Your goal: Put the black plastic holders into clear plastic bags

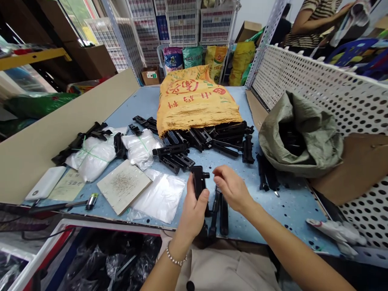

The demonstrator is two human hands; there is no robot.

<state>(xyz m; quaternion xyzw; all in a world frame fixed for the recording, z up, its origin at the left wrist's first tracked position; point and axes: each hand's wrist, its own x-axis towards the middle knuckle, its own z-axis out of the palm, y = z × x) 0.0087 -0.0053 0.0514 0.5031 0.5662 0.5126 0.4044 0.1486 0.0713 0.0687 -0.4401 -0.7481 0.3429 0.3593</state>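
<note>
A long black plastic part (199, 180) with a short side peg stands upright in my left hand (193, 210), fingers wrapped round it. Just right of that peg is my right hand (232, 188), its thumb and fingertips pinched together; whatever they hold is hidden or too small to make out. Beneath my hands, a few more long black parts (223, 214) lie at the table's front edge. Beyond them, a heap of similar black parts (176, 151) spills from the mouth of a yellow woven sack (197, 101).
On the left lie bundled clear plastic bags (93, 155), a square board (124, 186), a hammer (63, 205) and a white device (45, 184). A grey-green sack (321, 137) with black contents stands right, near a white glove (336, 232). Perforated panel (318, 85) borders the table.
</note>
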